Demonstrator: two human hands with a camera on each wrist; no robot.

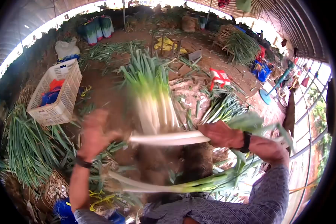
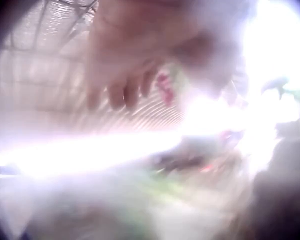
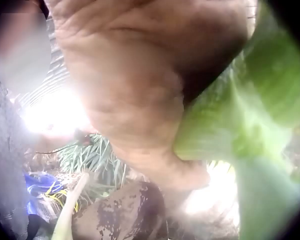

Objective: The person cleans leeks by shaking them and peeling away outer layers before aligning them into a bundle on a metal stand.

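My right hand (image 1: 222, 134) grips a long white-stemmed leek (image 1: 171, 138); its green leaves (image 1: 250, 123) trail past the right wrist. In the right wrist view the palm (image 3: 135, 85) lies against broad green leaves (image 3: 260, 125). Blurred, my left hand (image 1: 97, 132) is off the stem's left end, fingers spread, holding nothing. The left wrist view shows that hand (image 2: 140, 45) with its fingers apart. Behind the held leek, a bundle of leeks (image 1: 153, 93) lies with its green tops pointing away. Another leek (image 1: 168, 188) lies across, close to my body.
A cream plastic crate (image 1: 54, 114) with red and blue items stands at the left, above a heap of green leaves (image 1: 30, 149). More leeks (image 1: 224, 108) lie right of the bundle, near a red and white bag (image 1: 219, 77). A teal stand (image 1: 266, 97) is farther right.
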